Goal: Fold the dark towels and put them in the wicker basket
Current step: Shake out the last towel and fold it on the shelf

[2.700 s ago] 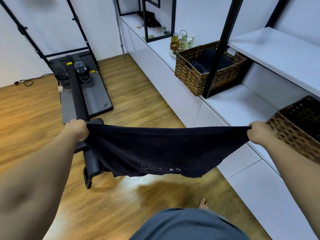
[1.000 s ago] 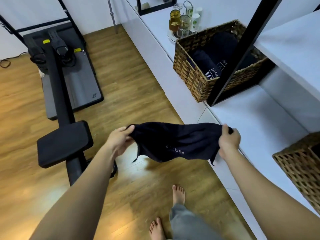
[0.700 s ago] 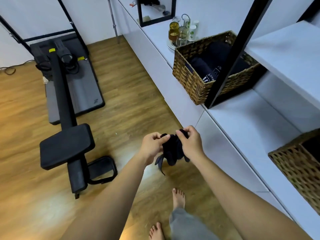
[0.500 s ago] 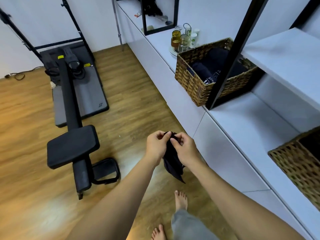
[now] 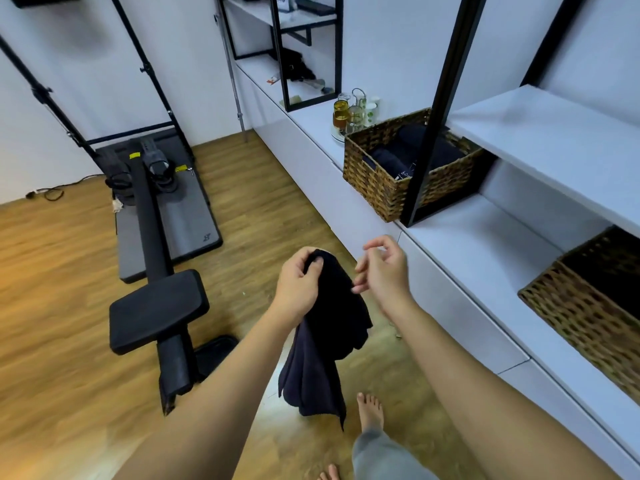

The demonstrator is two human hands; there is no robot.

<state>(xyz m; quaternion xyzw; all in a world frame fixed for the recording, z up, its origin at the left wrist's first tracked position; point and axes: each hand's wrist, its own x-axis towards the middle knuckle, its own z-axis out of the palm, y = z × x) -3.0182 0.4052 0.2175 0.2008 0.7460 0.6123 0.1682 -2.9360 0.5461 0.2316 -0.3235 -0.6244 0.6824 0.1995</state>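
Observation:
A dark towel point(image 5: 325, 327) hangs folded in half from my left hand point(image 5: 298, 285), which pinches its top edge in front of me. Just to the towel's right, my right hand point(image 5: 383, 270) holds nothing, its fingers loosely curled and apart. On the white counter ahead to the right stands a wicker basket point(image 5: 377, 181) with several folded dark towels point(image 5: 398, 157) inside. A black post partly hides that basket.
A second wicker basket point(image 5: 585, 313) sits on the white counter point(image 5: 485, 247) at the right edge. Glass jars and cups point(image 5: 351, 114) stand behind the first basket. A black exercise bench point(image 5: 156, 299) lies on the wooden floor to the left. My bare feet are below.
The towel was stretched wide between both hands, then its ends were brought together. Now my right hand has let go and the folded towel hangs from my left hand alone.

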